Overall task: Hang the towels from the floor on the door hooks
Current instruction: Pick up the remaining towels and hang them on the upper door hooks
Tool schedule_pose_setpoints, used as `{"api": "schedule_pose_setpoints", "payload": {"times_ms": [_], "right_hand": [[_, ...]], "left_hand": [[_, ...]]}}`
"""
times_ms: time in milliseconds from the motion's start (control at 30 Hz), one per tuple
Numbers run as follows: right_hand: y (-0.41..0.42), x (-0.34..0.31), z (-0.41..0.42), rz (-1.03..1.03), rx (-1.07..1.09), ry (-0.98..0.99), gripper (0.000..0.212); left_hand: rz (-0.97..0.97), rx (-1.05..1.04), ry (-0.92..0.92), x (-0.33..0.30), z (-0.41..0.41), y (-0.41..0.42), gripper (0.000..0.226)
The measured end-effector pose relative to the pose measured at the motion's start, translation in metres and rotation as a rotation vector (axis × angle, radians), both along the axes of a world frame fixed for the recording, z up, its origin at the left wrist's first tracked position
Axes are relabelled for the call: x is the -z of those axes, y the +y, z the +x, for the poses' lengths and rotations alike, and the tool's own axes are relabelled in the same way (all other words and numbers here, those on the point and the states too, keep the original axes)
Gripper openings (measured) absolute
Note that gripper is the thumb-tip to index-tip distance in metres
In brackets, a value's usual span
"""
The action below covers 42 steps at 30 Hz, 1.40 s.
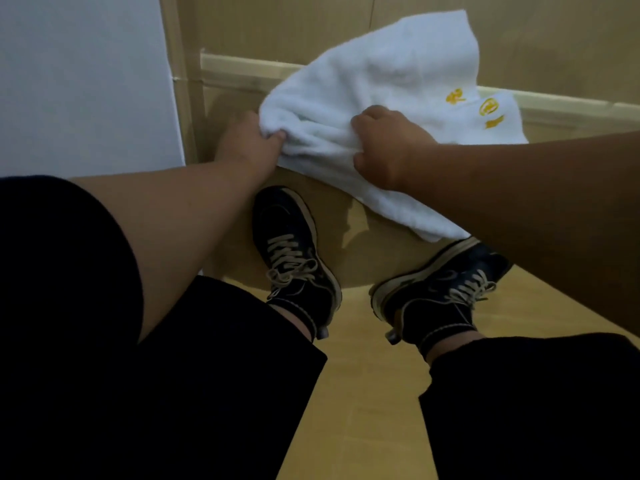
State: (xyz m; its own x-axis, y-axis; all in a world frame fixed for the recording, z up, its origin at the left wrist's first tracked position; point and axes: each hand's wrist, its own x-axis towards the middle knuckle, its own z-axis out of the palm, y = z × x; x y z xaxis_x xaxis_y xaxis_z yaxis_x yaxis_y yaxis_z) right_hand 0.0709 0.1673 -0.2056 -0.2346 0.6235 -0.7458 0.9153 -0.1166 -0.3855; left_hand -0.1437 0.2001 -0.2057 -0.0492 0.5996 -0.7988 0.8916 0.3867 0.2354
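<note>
A white towel (381,77) with yellow embroidered marks is bunched up above the tan floor, in front of the wall. My left hand (247,140) pinches its left edge. My right hand (388,147) is clenched on the bunched middle of its lower edge. The towel's far end drapes toward the baseboard, and a second layer or towel with a yellow emblem (495,114) shows at its right. No door hooks are in view.
My two dark sneakers, the left one (294,251) and the right one (446,282), stand on the wood-look floor (360,375) just below the towel. A white door or panel (83,81) stands at the left. A pale baseboard (239,65) runs along the tan wall behind.
</note>
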Motion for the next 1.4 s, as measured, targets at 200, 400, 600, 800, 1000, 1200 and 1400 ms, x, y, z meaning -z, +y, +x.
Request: {"api": "schedule_pose_setpoints", "payload": {"times_ms": [200,400,600,800,1000,1200,1400], "right_hand": [[0.01,-0.037,-0.006,0.012,0.006,0.056,0.051],[0.025,-0.127,-0.001,0.1,0.038,0.155,0.074],[0.035,-0.257,0.049,0.163,-0.077,0.154,0.069],[0.041,-0.39,0.092,0.047,-0.036,0.069,0.034],[0.051,-0.517,0.119,0.088,-0.033,0.065,0.025],[0.03,-0.616,0.151,0.161,0.074,0.001,0.03],[0.011,-0.711,0.196,0.217,0.103,-0.039,0.027]], "left_hand": [[-0.037,-0.014,-0.17,-0.04,0.022,0.002,0.039],[-0.034,0.196,-0.31,-0.132,0.067,0.005,0.026],[-0.014,0.352,-0.417,-0.257,0.112,0.014,0.032],[0.068,0.353,-0.493,-0.381,0.142,0.024,0.015],[0.093,0.296,-0.409,-0.483,0.163,0.023,0.013],[0.09,0.441,-0.417,-0.599,0.207,0.034,0.018],[0.111,0.751,-0.388,-0.724,0.258,0.032,0.034]]}}
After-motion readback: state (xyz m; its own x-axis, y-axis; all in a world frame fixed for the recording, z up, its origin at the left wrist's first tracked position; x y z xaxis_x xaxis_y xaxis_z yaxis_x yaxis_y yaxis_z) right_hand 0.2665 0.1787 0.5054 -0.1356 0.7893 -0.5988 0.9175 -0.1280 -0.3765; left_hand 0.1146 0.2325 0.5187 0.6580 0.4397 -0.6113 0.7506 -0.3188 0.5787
